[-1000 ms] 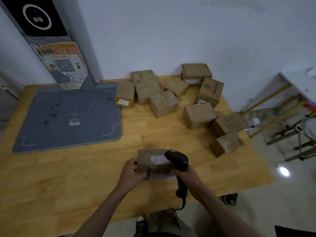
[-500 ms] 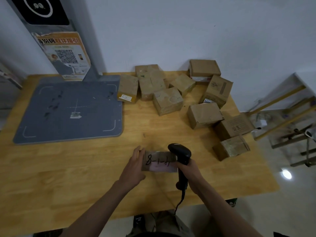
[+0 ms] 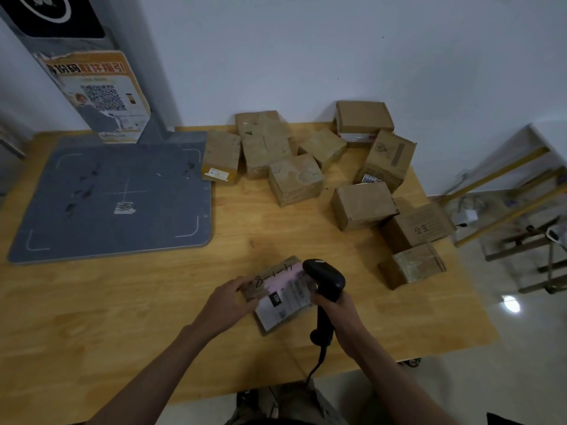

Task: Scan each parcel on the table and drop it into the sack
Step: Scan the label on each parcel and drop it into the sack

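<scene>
Near the bench's (image 3: 153,302) front edge, the left hand (image 3: 228,305) gripped a labelled parcel (image 3: 280,294) while the right hand (image 3: 337,314) clasped the barcode scanner (image 3: 325,277), likely mid-scan; sacking came next.

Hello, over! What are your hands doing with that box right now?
Left hand grips small brown cardboard parcel, white label up. Right hand grips black handheld barcode scanner beside it. Nothing in the way. Sack not in view.

A parcel pickup station: cardboard parcels (image 3: 296,179) heaped on a wooden table (image 3: 92,302) beside a grey scanning kiosk (image 3: 116,197).
</scene>
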`<state>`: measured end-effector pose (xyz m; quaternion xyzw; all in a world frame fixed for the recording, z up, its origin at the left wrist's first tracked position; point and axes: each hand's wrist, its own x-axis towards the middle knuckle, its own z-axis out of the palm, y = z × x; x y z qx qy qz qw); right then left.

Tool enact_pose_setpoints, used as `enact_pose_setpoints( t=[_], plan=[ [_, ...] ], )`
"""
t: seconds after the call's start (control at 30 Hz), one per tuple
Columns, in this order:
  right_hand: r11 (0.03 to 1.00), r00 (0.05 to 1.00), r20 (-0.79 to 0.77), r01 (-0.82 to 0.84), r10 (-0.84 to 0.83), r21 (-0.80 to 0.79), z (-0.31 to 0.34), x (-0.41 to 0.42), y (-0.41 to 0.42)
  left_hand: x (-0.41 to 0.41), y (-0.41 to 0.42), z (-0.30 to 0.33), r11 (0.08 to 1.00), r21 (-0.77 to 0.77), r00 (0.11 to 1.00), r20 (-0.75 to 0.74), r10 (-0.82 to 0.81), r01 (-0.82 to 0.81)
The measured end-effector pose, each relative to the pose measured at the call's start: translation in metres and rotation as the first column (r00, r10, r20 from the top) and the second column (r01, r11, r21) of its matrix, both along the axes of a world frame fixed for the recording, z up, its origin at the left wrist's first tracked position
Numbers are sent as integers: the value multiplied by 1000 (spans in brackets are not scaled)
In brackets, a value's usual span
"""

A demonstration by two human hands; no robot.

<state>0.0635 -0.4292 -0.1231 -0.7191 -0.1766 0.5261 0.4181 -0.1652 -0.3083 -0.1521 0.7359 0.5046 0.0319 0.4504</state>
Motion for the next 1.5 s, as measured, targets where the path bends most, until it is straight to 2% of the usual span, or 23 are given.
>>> enact_pose_setpoints(
  t=[0.2, 0.27, 0.37, 0.47, 0.7, 0.8, 0.97, 1.17, 1.3, 1.5],
  plan=[
    [997, 998, 13, -58, 59, -51, 4, -2, 11, 5, -11, -9, 988, 153, 998, 60, 12, -21],
    [996, 997, 15, -69, 70, -51, 4, -3, 14, 9, -20, -12, 977, 215, 999, 35, -6, -2],
    [997, 997, 16, -70, 70, -34, 6, -4, 16, 17, -28, -24, 938, 323, 985, -150, -84, 129],
    [997, 997, 18, -76, 76, -24, 8, -5, 16, 35, -27, -25, 896, 372, 927, -361, -102, 243],
    [994, 986, 152, -61, 74, -89, 15, 9, 9, 66, -8, -10, 888, 283, 816, -558, -154, 362],
    [982, 958, 233, -140, 166, -126, 24, 19, 6, 67, 5, -4, 889, 229, 792, -575, -204, 396],
    [923, 795, 472, -355, 382, -148, 55, 30, 15, 51, 25, 20, 844, 243, 759, -598, -258, 478],
    [765, 504, 633, -600, 587, -232, 101, 18, 32, 21, 37, 59, 762, 359, 761, -595, -258, 539],
    [660, 318, 678, -675, 663, -329, 116, 1, 36, 2, 36, 80, 716, 432, 767, -602, -224, 548],
    [610, 183, 727, -695, 662, -380, 128, -22, 30, -20, 26, 100, 691, 477, 772, -608, -187, 543]
  ],
)
